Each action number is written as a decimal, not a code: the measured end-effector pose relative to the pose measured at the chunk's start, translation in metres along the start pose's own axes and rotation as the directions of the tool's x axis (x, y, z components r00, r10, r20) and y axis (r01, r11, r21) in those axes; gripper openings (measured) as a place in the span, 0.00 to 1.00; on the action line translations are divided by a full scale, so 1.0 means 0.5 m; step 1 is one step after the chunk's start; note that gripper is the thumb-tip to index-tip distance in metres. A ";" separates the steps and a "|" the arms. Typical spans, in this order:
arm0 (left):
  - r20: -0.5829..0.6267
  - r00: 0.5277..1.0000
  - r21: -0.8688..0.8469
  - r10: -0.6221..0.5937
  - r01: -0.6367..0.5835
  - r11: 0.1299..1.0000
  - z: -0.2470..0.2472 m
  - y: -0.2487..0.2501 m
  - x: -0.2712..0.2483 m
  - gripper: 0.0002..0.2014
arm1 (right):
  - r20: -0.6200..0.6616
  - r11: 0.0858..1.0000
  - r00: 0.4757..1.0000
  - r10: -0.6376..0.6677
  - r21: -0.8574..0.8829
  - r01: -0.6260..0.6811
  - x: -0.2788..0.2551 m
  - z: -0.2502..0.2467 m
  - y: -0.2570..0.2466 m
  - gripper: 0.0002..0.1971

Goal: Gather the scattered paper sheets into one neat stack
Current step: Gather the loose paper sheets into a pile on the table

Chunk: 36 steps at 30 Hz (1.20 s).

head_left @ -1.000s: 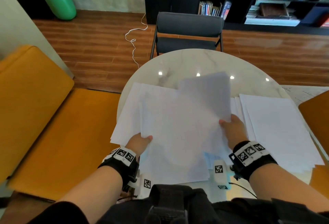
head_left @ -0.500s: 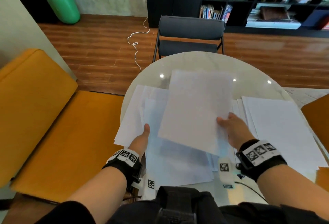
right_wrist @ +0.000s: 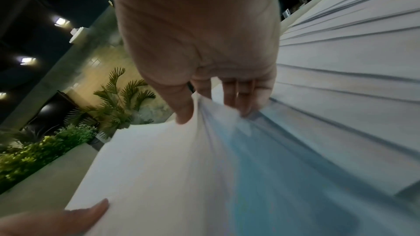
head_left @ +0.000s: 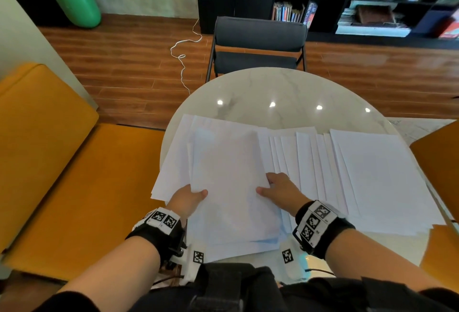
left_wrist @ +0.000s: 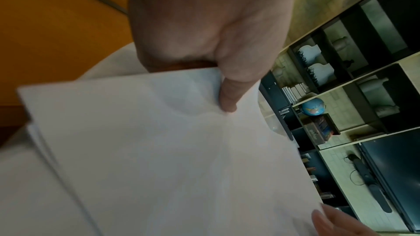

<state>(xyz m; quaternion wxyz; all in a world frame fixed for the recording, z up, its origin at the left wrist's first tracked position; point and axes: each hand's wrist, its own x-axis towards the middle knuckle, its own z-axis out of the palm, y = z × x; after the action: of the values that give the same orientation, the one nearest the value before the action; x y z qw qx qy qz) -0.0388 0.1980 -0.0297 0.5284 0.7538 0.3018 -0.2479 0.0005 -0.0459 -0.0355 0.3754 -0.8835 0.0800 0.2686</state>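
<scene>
The round counter (head_left: 285, 88) carries sheets (head_left: 372, 175) fanned across its right side. My stack (head_left: 231, 187) lies at the left, long axis pointing away from me. My left hand (head_left: 186, 200) and right hand (head_left: 280, 187) pinch its near side edges, thumbs on top.

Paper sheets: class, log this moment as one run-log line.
phase: gathering | left hand: pinches held sheets | right hand: pinches same | fanned sheets: loose on table
</scene>
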 end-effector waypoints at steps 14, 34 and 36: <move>-0.143 0.989 0.009 -0.046 0.047 0.999 -0.071 -0.054 0.010 0.19 | -0.130 0.909 0.902 0.412 0.122 -0.398 0.048 0.014 -0.067 0.36; -0.105 0.994 0.030 -0.038 0.042 0.999 -0.083 -0.065 0.029 0.21 | -0.038 0.927 0.960 0.278 0.273 -0.258 0.055 0.020 -0.059 0.28; -0.105 0.993 0.012 -0.043 0.045 0.999 -0.083 -0.064 0.029 0.21 | -0.062 0.938 0.958 0.281 0.230 -0.261 0.046 0.013 -0.063 0.26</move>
<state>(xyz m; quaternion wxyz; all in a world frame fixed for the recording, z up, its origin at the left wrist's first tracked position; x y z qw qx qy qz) -0.0496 0.2484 -0.0471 0.5007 0.7628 0.3440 -0.2217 0.0283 -0.0178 -0.0320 0.4259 -0.8287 0.2477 0.2656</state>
